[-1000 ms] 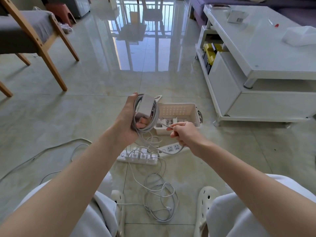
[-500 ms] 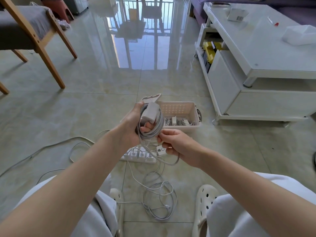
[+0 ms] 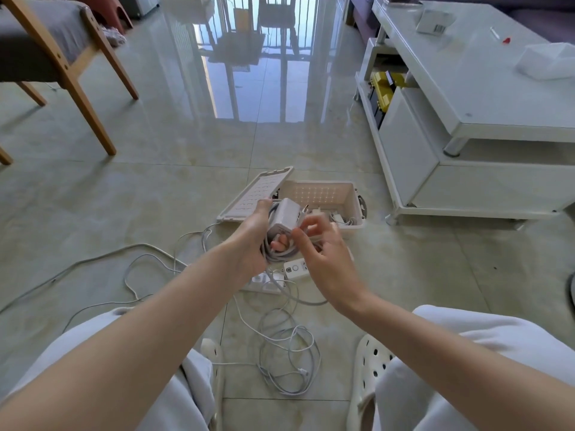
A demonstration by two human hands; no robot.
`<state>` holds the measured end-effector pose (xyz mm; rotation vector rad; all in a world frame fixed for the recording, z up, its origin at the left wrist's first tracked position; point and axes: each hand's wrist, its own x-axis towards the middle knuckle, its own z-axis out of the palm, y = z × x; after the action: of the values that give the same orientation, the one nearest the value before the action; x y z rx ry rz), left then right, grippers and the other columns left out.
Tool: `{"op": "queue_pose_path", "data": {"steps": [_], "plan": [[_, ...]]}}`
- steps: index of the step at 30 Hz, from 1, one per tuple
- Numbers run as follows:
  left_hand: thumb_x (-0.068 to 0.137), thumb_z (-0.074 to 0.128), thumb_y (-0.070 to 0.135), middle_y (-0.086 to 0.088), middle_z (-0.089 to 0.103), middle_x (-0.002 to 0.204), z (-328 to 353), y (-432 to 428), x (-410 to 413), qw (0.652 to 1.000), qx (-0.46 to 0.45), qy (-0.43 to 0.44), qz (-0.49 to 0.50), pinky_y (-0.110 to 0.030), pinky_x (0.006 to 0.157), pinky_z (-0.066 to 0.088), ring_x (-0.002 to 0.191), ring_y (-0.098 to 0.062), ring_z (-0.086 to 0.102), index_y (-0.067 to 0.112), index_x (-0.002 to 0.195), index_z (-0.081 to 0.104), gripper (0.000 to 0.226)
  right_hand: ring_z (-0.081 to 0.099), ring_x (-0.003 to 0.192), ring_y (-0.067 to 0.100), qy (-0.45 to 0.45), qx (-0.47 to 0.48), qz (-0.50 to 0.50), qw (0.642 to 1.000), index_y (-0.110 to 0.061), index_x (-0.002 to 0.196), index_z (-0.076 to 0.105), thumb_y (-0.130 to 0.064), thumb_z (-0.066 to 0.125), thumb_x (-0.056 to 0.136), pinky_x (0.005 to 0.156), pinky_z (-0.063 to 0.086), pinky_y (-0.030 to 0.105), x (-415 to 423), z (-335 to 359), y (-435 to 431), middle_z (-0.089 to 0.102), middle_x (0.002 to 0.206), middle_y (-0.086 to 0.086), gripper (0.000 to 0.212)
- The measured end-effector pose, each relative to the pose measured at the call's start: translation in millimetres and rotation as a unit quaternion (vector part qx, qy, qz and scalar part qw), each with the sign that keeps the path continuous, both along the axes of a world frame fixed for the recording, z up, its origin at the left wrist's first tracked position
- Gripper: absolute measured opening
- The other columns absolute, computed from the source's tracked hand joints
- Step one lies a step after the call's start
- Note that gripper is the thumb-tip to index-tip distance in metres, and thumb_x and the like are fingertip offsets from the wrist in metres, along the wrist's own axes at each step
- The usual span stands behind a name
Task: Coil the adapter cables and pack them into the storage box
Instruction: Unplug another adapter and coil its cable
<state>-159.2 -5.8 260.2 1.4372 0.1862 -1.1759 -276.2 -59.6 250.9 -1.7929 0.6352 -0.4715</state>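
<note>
Home living rm: glossy tiled floor (image 3: 193,126), white coffee table (image 3: 485,88) upper right, wooden chair (image 3: 62,57) w/ grey cushion upper left, purple sofa (image 3: 535,17) top right.

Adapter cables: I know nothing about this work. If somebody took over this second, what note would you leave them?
Left hand grips the white adapter, with its cable coil wound round it.
Right hand is at the coil with fingers curled. Blur hides whether it pinches the cable end.
Storage box stands open on the floor, its lid leaning at its left. A few adapters are already inside.
Left to do: put this bundle in, then coil the loose cables by the feet and those at the power strips.
</note>
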Motion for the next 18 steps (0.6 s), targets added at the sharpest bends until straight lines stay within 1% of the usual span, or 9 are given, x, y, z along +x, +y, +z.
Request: {"op": "queue_pose_path", "data": {"steps": [3,6,7,9,11,13,14,16,18], "plan": [[0.095,0.040,0.054,-0.006,0.056,0.047,-9,1,-4,1.000,0.014,-0.006,0.000,-0.021,0.041,0.044,0.042,-0.012,0.048,0.004,0.090,0.053,0.052,0.054,0.080,0.006,0.018,0.007,-0.009,1.000,-0.031,0.082,0.051,-0.032,0.056,0.091,0.068,0.041,0.004,-3,-12,0,0.046,0.099,0.001,0.010],[0.095,0.041,0.054,-0.007,0.056,0.055,-20,2,-8,1.000,0.023,-0.009,0.000,-0.019,0.041,0.042,0.048,-0.013,0.048,0.005,0.088,0.053,0.050,0.053,0.093,0.015,0.032,-0.007,-0.034,0.999,-0.028,0.080,0.055,-0.028,0.055,0.092,0.082,0.045,0.019,-2,-18,-4,0.047,0.099,0.000,0.012],[0.095,0.041,0.054,-0.007,0.056,0.058,-24,2,-10,1.000,0.022,-0.008,-0.003,-0.019,0.042,0.040,0.048,-0.013,0.048,0.006,0.090,0.054,0.050,0.052,0.093,0.015,0.035,-0.003,-0.041,0.999,-0.024,0.083,0.056,-0.026,0.052,0.094,0.080,0.044,0.018,-1,-20,-6,0.048,0.099,0.001,0.012],[0.094,0.041,0.055,-0.009,0.057,0.064,-35,2,-15,1.000,0.013,0.002,-0.001,-0.020,0.047,0.041,0.051,-0.014,0.050,0.007,0.095,0.055,0.050,0.054,0.084,0.012,0.032,0.038,-0.054,0.997,-0.015,0.090,0.054,-0.022,0.045,0.097,0.068,0.042,0.011,0,-22,-11,0.054,0.094,0.002,0.013],[0.093,0.042,0.056,-0.011,0.061,0.071,-50,3,-20,1.000,0.006,0.022,0.010,-0.024,0.050,0.048,0.055,-0.017,0.057,0.006,0.100,0.056,0.052,0.057,0.077,0.007,0.034,0.140,-0.086,0.986,-0.010,0.095,0.050,-0.020,0.036,0.101,0.062,0.042,0.010,0,-25,-13,0.061,0.085,0.000,0.018],[0.093,0.044,0.056,-0.012,0.065,0.073,-71,6,-30,0.998,-0.012,0.054,0.034,-0.025,0.050,0.052,0.056,-0.019,0.062,0.006,0.101,0.057,0.052,0.059,0.076,0.011,0.038,0.242,-0.139,0.959,-0.011,0.089,0.045,-0.018,0.028,0.102,0.070,0.045,0.021,-1,-31,-14,0.062,0.077,0.002,0.022],[0.093,0.044,0.055,-0.012,0.066,0.072,-83,9,-37,0.996,-0.022,0.071,0.045,-0.025,0.051,0.053,0.056,-0.019,0.063,0.007,0.099,0.058,0.050,0.059,0.071,0.014,0.028,0.277,-0.161,0.947,-0.012,0.085,0.042,-0.016,0.026,0.102,0.071,0.047,0.026,-2,-34,-13,0.059,0.072,0.004,0.024],[0.093,0.046,0.053,-0.010,0.065,0.070,-111,15,-57,0.992,-0.034,0.107,0.063,-0.027,0.056,0.051,0.058,-0.018,0.062,0.008,0.095,0.060,0.048,0.052,0.056,0.013,0.020,0.303,-0.188,0.934,-0.011,0.082,0.040,-0.015,0.026,0.102,0.067,0.052,0.030,-9,-41,-10,0.048,0.066,0.004,0.024],[0.091,0.049,0.055,-0.009,0.063,0.068,-137,24,-78,0.989,-0.025,0.127,0.068,-0.024,0.057,0.044,0.058,-0.016,0.056,0.008,0.091,0.061,0.049,0.041,0.050,0.010,0.062,0.276,-0.194,0.939,-0.010,0.085,0.041,-0.014,0.028,0.101,0.060,0.050,0.028,-21,-52,-3,0.041,0.065,0.001,0.021]]}}
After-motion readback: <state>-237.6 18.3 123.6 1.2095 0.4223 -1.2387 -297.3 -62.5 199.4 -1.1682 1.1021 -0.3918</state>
